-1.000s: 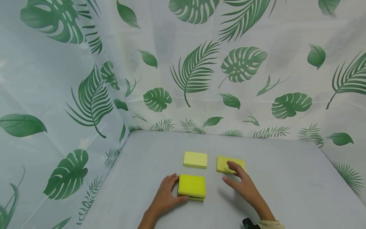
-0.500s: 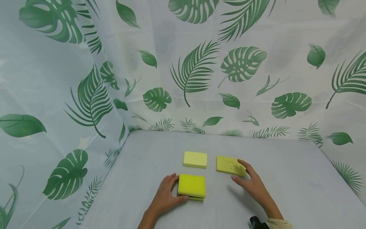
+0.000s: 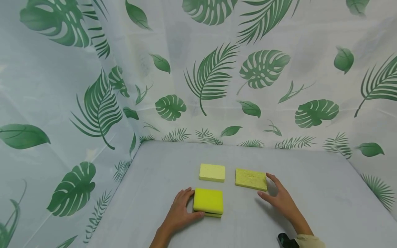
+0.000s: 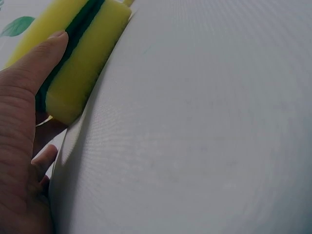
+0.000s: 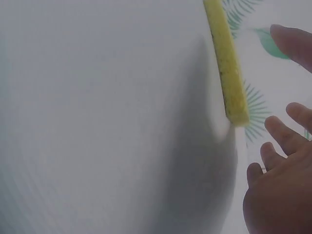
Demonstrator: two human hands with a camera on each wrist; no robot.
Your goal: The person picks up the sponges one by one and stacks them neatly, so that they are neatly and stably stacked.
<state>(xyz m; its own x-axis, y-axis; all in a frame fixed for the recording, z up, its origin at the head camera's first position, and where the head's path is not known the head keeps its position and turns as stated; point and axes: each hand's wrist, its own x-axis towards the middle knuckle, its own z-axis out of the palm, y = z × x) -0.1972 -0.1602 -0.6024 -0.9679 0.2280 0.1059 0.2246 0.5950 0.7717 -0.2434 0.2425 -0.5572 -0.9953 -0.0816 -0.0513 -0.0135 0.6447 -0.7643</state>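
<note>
Two yellow sponges lie stacked near the front of the table, the bright upper sponge [image 3: 208, 200] over the lower sponge [image 3: 214, 216]. In the left wrist view, dark green scouring layers [image 4: 75, 41] show between their yellow parts. My left hand [image 3: 180, 213] grips the stack from its left side, thumb at the near edge and fingers by the far left corner. Farther right lies a speckled darker yellow sponge [image 3: 249, 179]. Just off its right end is my right hand [image 3: 280, 199], fingers and thumb apart, holding nothing.
A pale yellow sponge [image 3: 212, 172] lies behind the stack, left of the speckled one. White sheeting with a green leaf print [image 3: 217, 120] rises along the back and left of the white table [image 3: 167, 162]. A dark strap or device [image 3: 286, 240] is at the right wrist.
My right hand has drawn back to the right from over the speckled sponge, which now shows whole. The left hand and the stack stay in place.
</note>
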